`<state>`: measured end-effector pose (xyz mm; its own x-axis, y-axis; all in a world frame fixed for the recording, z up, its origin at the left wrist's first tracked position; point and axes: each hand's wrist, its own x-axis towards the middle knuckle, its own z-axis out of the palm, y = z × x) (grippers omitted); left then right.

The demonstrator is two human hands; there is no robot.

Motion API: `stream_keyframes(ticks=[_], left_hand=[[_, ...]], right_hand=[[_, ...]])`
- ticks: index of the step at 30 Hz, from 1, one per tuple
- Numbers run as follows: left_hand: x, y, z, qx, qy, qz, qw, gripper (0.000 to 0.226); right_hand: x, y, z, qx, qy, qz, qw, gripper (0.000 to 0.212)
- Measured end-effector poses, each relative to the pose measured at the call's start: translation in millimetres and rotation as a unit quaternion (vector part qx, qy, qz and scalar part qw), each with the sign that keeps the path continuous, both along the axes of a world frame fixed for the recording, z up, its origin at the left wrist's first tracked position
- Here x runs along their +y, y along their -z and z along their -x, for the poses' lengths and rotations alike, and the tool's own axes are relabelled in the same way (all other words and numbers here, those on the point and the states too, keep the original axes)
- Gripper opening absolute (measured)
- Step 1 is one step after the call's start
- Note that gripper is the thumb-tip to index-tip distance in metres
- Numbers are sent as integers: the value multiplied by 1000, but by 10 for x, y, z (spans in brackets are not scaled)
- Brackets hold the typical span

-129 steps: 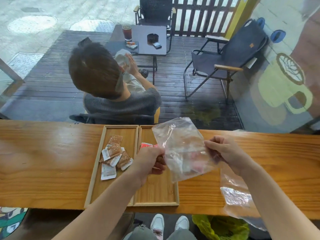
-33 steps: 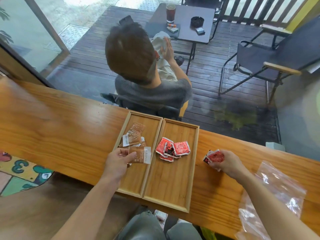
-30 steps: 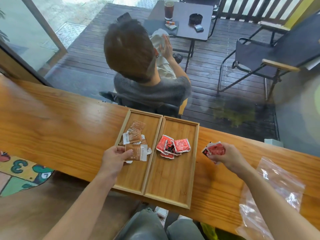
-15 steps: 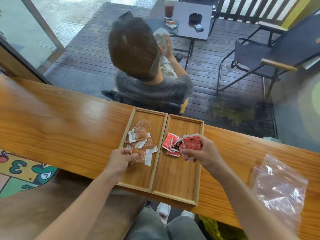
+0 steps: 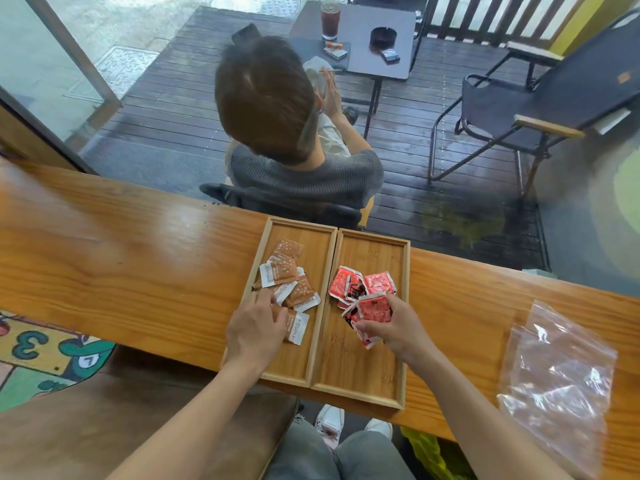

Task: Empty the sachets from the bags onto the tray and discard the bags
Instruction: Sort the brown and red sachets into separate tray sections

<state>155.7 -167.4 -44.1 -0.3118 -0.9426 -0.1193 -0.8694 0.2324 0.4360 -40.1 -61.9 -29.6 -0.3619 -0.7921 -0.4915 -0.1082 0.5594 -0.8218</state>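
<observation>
Two wooden trays sit side by side on the counter. The left tray (image 5: 313, 355) holds several brown sachets (image 5: 282, 271). My left hand (image 5: 254, 329) rests over the nearest brown sachet (image 5: 298, 329), fingers bent on it. The right tray (image 5: 374, 372) holds a small pile of red sachets (image 5: 360, 284). Just above that tray, my right hand (image 5: 398, 327) is closed around a bunch of red sachets (image 5: 372, 311), right beside the pile. A clear plastic bag (image 5: 557, 379) lies flat and empty-looking on the counter at the right, partly over the near edge.
The wooden counter (image 5: 121, 268) runs left to right, with a window behind it. Beyond the glass a person (image 5: 277, 133) sits with their back to me on a deck. Something yellow-green (image 5: 426, 455) lies on the floor below the counter by my shoes.
My right hand carried the red sachets from the counter leftward over the right tray and lowered them next to the pile. My left hand stayed on the brown sachet. Earlier, both hands held the bag.
</observation>
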Motion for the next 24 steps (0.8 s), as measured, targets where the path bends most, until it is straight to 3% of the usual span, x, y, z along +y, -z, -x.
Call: stream_keyframes(ticks=[4, 11, 14, 19, 24], left_hand=[[180, -2, 129, 7, 122, 62, 991, 33], [505, 197, 340, -41, 274, 53, 959, 67], [606, 243, 431, -43, 322, 56, 944, 70], [739, 246, 583, -32, 392, 66, 917, 68], [907, 206, 887, -3, 425, 88, 901, 65]], right_hand=[[44, 89, 24, 27, -4, -52, 998, 32], [122, 174, 73, 144, -3, -56, 988, 15], [227, 160, 123, 177, 21, -48, 983, 22], [535, 96, 307, 177, 85, -27, 980, 7], [966, -8, 583, 179, 177, -34, 967, 6]])
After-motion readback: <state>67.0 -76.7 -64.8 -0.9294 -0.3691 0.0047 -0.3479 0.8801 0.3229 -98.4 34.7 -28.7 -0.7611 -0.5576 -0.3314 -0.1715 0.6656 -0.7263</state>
